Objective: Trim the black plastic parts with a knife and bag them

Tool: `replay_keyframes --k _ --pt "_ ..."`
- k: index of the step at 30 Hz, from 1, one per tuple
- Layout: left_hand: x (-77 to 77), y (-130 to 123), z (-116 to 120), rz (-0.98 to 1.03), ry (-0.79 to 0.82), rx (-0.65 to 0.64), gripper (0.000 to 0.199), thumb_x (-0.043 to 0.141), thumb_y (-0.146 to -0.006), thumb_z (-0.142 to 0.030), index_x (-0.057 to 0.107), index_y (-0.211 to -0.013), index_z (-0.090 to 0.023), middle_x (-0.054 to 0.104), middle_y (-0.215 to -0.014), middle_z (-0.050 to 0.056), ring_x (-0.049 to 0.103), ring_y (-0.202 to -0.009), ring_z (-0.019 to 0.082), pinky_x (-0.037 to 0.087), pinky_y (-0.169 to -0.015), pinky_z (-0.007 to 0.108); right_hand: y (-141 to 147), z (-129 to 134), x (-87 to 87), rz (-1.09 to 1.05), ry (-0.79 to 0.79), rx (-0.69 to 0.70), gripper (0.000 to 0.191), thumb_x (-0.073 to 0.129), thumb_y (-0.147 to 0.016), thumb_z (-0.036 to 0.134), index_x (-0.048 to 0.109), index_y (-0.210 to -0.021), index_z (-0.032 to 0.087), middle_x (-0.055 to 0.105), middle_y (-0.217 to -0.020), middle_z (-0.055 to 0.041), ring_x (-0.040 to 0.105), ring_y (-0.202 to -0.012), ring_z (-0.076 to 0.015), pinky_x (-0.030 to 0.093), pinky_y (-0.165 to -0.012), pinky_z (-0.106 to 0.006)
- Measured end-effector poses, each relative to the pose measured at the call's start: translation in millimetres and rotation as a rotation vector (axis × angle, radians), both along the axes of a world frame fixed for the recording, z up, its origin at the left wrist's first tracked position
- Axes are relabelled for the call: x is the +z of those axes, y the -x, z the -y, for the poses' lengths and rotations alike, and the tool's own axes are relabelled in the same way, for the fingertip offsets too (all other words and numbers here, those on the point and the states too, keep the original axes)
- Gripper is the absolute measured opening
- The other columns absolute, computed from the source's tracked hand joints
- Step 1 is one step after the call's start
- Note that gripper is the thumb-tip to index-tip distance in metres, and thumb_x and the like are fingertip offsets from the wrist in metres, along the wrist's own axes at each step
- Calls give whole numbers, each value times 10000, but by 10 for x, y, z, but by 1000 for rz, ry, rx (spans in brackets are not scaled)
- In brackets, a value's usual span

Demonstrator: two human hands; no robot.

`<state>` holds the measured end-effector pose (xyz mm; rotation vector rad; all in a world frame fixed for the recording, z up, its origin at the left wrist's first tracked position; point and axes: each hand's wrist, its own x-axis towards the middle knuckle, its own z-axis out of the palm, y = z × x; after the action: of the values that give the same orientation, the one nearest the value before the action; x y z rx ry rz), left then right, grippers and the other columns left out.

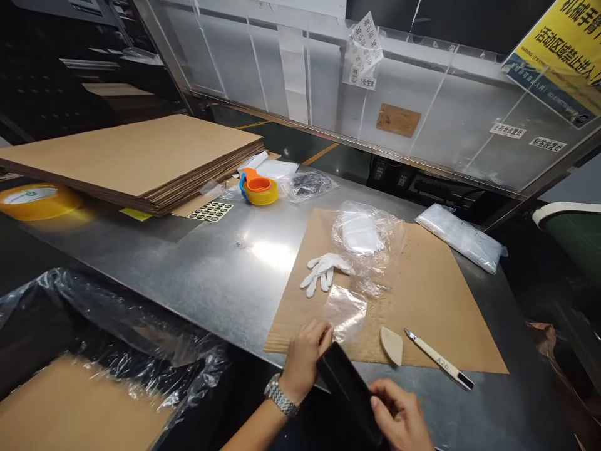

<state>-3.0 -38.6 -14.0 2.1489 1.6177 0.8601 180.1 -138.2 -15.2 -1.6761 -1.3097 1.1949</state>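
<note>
Black item (pixel 350 391) btwn R hand (pixel 401 413) (pinching edge) & L hand (pixel 305 357) (curled by clear bag (pixel 348 312), hold unclear).

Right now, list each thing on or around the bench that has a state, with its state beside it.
Black piece: tilted, held in right hand
White glove: unworn, fingers spread
Cardboard sheet: laid flat
Small bag: clear, flattened
Round bag: crumpled
Board stack: piled flat
Pen-like tool: lying, metal tip bare
Liner: crumpled, draped
Sticker sheet: flat
</note>
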Motion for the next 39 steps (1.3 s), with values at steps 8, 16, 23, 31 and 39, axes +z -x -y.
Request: replay_keyframes --k 8,16,23,31,39 --pt "15 55 247 66 24 -89 152 457 -871 -176 597 -922 -206 640 -785 15 606 -746 156 473 -655 253 -21 -29 -103 3 63 -100 320 495 -772 479 584 -719 177 464 -528 22 427 -448 -112 375 -391 -204" --pt "-7 -74 319 20 -66 -3 157 424 -874 -173 575 -831 -185 556 -770 55 519 -750 218 425 -667 354 106 -52 51 199 -91 -98 257 516 -738 426 633 -782 201 621 -735 -69 565 -640 -208 429 -628 -314" --pt "-9 -92 265 92 -44 -57 141 438 -876 -166 573 -841 -184 545 -772 35 526 -754 176 443 -684 303 80 -77 105 -106 115 -14 342 540 -774 485 592 -883 165 565 -643 -1 523 -458 -120 451 -402 -240" --pt "-9 -66 321 158 10 -56 154 429 -885 -186 583 -890 -180 541 -792 30 538 -756 149 455 -704 278 166 29 114 -404 279 -84 420 617 -735 510 538 -928 145 571 -654 20 580 -503 -101 469 -429 -196" --pt "5 -53 316 185 22 -67 148 439 -883 -180 587 -892 -169 523 -785 29 526 -743 144 448 -707 273 164 18 171 -464 316 -119 406 636 -735 480 557 -923 129 580 -632 21 577 -486 -95 436 -431 -187"
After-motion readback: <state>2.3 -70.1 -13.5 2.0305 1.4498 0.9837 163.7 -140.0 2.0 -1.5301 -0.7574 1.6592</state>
